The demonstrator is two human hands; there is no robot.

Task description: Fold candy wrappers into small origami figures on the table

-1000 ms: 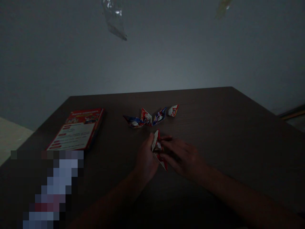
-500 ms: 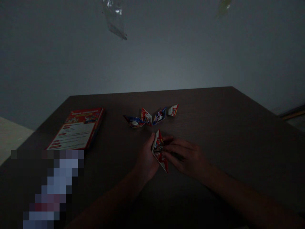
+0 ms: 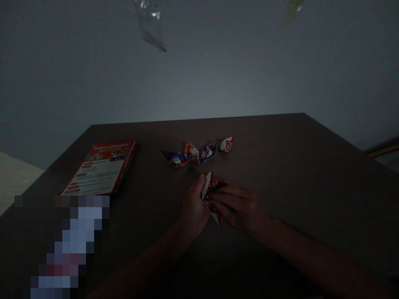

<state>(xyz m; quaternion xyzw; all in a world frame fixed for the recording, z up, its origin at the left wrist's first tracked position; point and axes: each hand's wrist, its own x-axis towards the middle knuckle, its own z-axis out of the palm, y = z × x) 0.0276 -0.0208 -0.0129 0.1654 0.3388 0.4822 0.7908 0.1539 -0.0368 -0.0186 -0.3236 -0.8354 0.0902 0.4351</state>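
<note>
A red-and-white printed paper boat (image 3: 215,214) is held above the front middle of the table. My left hand (image 3: 193,209) grips it from the left, thumb up along its pale edge. From the right, my right hand (image 3: 243,207) has its fingers bunched together against the boat's middle, where they cover part of it. Just beyond my hands several small folded paper boats stand in a loose row: a blue one (image 3: 176,159), a red one (image 3: 192,153), another blue one (image 3: 208,152) and a white-and-red one (image 3: 226,144).
A stack of red-and-white printed leaflets (image 3: 100,172) lies at the left of the dark brown table (image 3: 299,174). Pixelation hides the area below it. Behind the table rises a grey wall (image 3: 218,70), with a clear plastic bag (image 3: 151,29) in front. Light is dim.
The held boat has turned and its sides are closer together. My right fingers have pressed further into its middle. The boats on the table have not moved.
</note>
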